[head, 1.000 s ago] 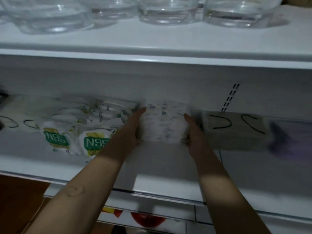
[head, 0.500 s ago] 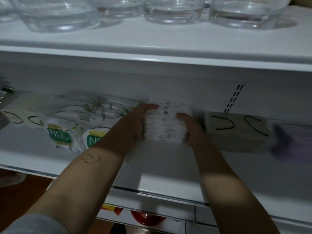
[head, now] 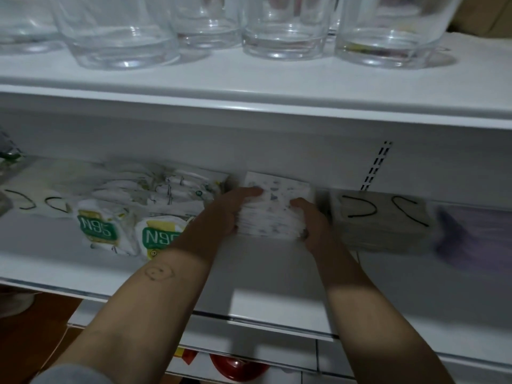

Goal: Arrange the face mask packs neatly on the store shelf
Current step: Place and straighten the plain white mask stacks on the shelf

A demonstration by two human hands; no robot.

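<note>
Now left grip [head: 230, 210] and right grip [head: 311, 221] clasping one patterned mask stack [head: 273, 207], two N95 packs [head: 97, 231] [head: 162, 239] beside

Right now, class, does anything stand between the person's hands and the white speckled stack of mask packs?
Nothing visible does. The left hand and right hand grip the white speckled stack of mask packs by its sides.
</note>
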